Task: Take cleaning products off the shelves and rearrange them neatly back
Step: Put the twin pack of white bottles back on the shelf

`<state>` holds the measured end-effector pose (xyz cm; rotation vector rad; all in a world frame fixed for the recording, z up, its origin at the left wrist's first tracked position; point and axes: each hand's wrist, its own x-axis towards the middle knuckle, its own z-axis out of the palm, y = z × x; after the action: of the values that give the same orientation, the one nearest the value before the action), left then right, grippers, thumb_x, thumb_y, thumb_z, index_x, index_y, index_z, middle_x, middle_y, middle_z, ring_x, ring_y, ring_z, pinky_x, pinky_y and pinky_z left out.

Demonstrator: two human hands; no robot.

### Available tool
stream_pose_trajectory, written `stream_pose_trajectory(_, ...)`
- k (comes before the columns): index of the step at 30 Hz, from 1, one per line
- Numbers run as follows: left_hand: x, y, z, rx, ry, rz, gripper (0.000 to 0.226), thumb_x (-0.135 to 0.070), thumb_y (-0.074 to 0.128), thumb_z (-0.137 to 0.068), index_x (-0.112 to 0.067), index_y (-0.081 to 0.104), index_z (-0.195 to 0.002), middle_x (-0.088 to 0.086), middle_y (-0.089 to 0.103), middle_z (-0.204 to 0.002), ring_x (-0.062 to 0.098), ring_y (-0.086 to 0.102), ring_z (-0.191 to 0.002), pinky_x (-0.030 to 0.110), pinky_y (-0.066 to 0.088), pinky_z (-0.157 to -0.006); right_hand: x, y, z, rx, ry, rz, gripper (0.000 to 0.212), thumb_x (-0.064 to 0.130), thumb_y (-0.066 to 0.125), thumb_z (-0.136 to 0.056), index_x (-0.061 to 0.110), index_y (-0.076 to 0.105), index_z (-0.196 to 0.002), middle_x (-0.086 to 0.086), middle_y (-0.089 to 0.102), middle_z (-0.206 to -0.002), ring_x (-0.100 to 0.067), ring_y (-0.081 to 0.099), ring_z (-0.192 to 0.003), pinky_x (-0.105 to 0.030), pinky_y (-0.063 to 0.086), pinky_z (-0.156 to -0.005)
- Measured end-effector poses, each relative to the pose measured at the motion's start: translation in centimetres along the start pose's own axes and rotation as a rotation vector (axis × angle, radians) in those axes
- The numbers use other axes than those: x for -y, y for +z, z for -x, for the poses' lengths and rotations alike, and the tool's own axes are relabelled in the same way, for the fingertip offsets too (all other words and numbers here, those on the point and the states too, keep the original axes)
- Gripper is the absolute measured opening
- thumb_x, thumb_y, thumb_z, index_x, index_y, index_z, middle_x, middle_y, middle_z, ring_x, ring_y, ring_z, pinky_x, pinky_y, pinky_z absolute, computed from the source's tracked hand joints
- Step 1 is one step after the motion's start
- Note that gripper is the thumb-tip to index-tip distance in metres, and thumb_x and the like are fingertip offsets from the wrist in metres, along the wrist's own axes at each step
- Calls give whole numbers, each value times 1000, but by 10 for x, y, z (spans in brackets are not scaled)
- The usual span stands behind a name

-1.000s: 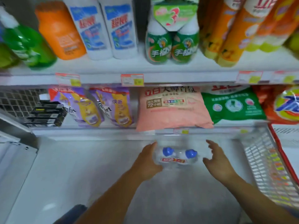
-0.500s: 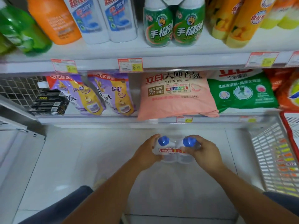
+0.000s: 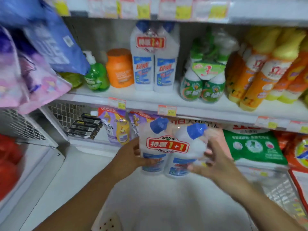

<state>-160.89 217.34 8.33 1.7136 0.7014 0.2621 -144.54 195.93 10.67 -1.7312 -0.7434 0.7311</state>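
Note:
A shrink-wrapped twin pack of white cleaner bottles [image 3: 168, 147] with blue caps and a red "1+1" label is held upright in the air, in front of the lower shelf. My left hand [image 3: 131, 157] grips its left side, and my right hand [image 3: 211, 159] grips its right side with fingers curled round the wrap. A matching twin pack [image 3: 154, 64] stands on the middle shelf [image 3: 150, 99] above.
The middle shelf also carries a green pump bottle [image 3: 95, 75], an orange jar [image 3: 119, 68], a green twin pack [image 3: 202, 84] and orange-yellow bottles [image 3: 260, 77]. Refill pouches [image 3: 115, 129] and detergent bags [image 3: 253, 145] lie below. A white basket [image 3: 106, 220] sits near me. Purple bags [image 3: 33, 72] hang left.
Both hands closed on the twin pack on the floor and lifted it to the height of the lower shelf. The view tilted upward, showing more shelves.

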Motion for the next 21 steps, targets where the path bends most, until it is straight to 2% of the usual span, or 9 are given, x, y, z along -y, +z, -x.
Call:
stream_pose_trajectory(2,-15,-19,3,-46,57,18,58,-13,90,-65,-29,65,-115,-18,74,-103,1,68,-96,13,53,-71,1,21,-12,1,-43,115,84,37,93,-60,37,48,-131,24,65,-119,-3,62,-109,-13,51,-82)
stream_pose_trajectory(4,-28,-39,-5,-94,118,51,57,1,87,-64,-19,66,-113,-14,76,-98,-1,69,-90,11,51,-71,14,34,-36,-97,-150,208,66,25,90,-67,27,57,-124,18,72,-107,-5,68,-99,-23,55,-84)
stream_pose_trajectory(6,-45,-59,-18,-162,188,55,53,9,84,-65,-9,65,-111,-12,76,-91,-3,68,-85,10,49,-71,40,38,-63,-165,-261,237,55,13,87,-71,27,58,-116,19,74,-96,3,68,-88,-16,53,-77)
stream_pose_trajectory(8,-68,-77,-37,-230,258,24,53,7,84,-66,-13,64,-111,-16,74,-88,-8,66,-81,8,48,-70,71,36,-89,-193,-349,258,52,13,85,-73,25,57,-115,20,72,-89,5,67,-79,-9,48,-67)
stream_pose_trajectory(12,-108,-99,-77,-262,382,-27,56,1,84,-69,-19,58,-113,-21,70,-90,-15,63,-82,4,46,-72,108,29,-138,-232,-466,273,61,12,83,-75,11,54,-128,19,70,-98,10,66,-85,-6,47,-72)
stream_pose_trajectory(15,-116,-104,-104,-290,427,-101,52,-7,86,-70,-24,59,-110,-21,68,-93,-16,62,-82,4,45,-74,119,24,-166,-255,-483,315,58,18,84,-75,13,55,-124,17,68,-94,15,62,-78,-3,42,-67)
stream_pose_trajectory(17,-113,-106,-121,-304,427,-108,52,-10,87,-70,-23,60,-112,-20,68,-99,-11,63,-89,11,49,-80,121,22,-180,-258,-466,351,55,19,84,-76,15,55,-123,15,68,-96,16,60,-81,-3,42,-66)
stream_pose_trajectory(19,-109,-106,-134,-311,415,-82,53,-11,87,-70,-23,60,-114,-16,69,-105,-2,66,-98,18,51,-88,123,20,-192,-258,-436,368,58,22,84,-75,17,55,-124,9,70,-104,3,64,-92,-13,50,-76)
stream_pose_trajectory(21,-105,-105,-145,-301,401,-42,53,-9,86,-71,-20,61,-117,-8,71,-109,6,67,-102,23,53,-91,126,18,-200,-261,-417,392,60,27,84,-75,18,53,-125,5,69,-107,-12,66,-96,-25,51,-81)
